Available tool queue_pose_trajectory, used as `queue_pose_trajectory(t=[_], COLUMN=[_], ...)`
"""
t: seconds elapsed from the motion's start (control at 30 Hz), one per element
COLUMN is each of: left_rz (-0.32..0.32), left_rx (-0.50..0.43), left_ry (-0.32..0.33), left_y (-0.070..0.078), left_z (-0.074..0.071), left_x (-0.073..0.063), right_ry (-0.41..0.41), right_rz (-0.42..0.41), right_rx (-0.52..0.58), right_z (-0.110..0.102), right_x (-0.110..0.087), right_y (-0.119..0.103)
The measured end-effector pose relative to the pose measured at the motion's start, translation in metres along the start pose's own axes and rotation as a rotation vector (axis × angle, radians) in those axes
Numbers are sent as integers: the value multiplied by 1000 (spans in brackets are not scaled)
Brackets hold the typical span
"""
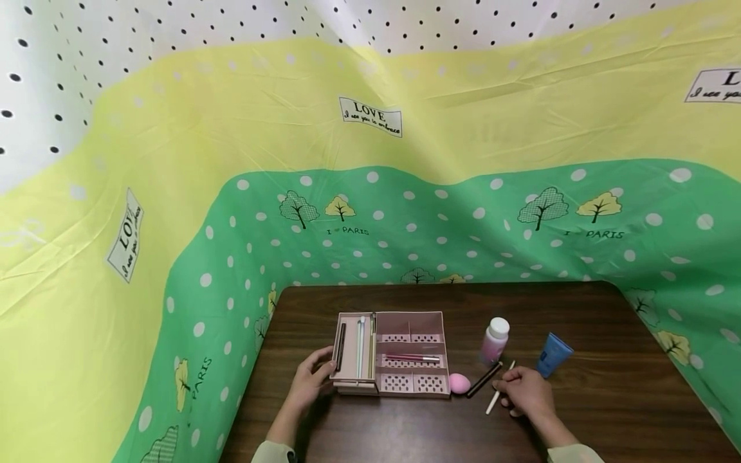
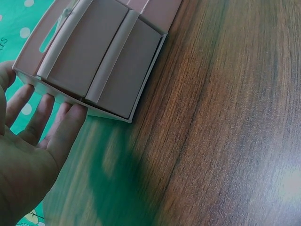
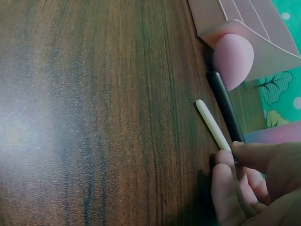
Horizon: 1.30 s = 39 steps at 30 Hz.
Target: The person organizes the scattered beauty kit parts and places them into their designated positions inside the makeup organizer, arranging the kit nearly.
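Note:
A pink desktop organizer (image 1: 412, 350) with drawers at its left end stands on the table. My left hand (image 1: 309, 379) rests against its left side, the fingers (image 2: 68, 129) fairly straight along the drawer box's wall. In the organizer's left tray lie a black pen-like stick (image 1: 341, 347) and several slim brush-like sticks (image 1: 361, 347). My right hand (image 1: 525, 391) pinches a slim white pen-like stick (image 3: 211, 123) between thumb and fingers, low over the table. Just left of it lies a black stick (image 3: 225, 106), one end beside a pink egg-shaped makeup sponge (image 3: 233, 60) at the organizer's right corner.
Behind the right hand, a white-capped bottle (image 1: 495, 339) with a pink lower part stands upright. A blue squeeze tube (image 1: 554, 355) is to its right. Dark red sticks (image 1: 412, 358) lie in the organizer's middle compartment. A patterned curtain (image 1: 440, 225) surrounds the brown wooden table (image 1: 608, 386).

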<state>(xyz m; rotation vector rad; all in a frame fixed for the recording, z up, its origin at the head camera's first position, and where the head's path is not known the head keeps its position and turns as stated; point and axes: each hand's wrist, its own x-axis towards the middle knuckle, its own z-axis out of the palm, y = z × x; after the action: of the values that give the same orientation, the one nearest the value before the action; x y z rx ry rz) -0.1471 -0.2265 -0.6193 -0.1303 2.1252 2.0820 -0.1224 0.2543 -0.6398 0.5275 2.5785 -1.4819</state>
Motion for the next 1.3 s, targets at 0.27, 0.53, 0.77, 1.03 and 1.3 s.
queue_pose_trajectory(t=[0.27, 0.53, 0.77, 1.03, 1.3], left_rz=[7, 13, 32, 34, 22], left_rx=[-1, 16, 21, 22, -1], left_ry=[-2, -19, -23, -19, -1], left_y=[0, -2, -4, -4, -2], left_z=[1, -1, -2, -1, -1], left_x=[0, 2, 2, 2, 2], right_ry=[0, -11, -21, -41, -47], right_rz=[29, 58, 69, 97, 108], right_rx=[36, 79, 50, 37, 79], right_z=[-2, -2, -5, -6, -9], right_x=[4, 4, 5, 3, -4], right_y=[-4, -9, -12, -14, -17])
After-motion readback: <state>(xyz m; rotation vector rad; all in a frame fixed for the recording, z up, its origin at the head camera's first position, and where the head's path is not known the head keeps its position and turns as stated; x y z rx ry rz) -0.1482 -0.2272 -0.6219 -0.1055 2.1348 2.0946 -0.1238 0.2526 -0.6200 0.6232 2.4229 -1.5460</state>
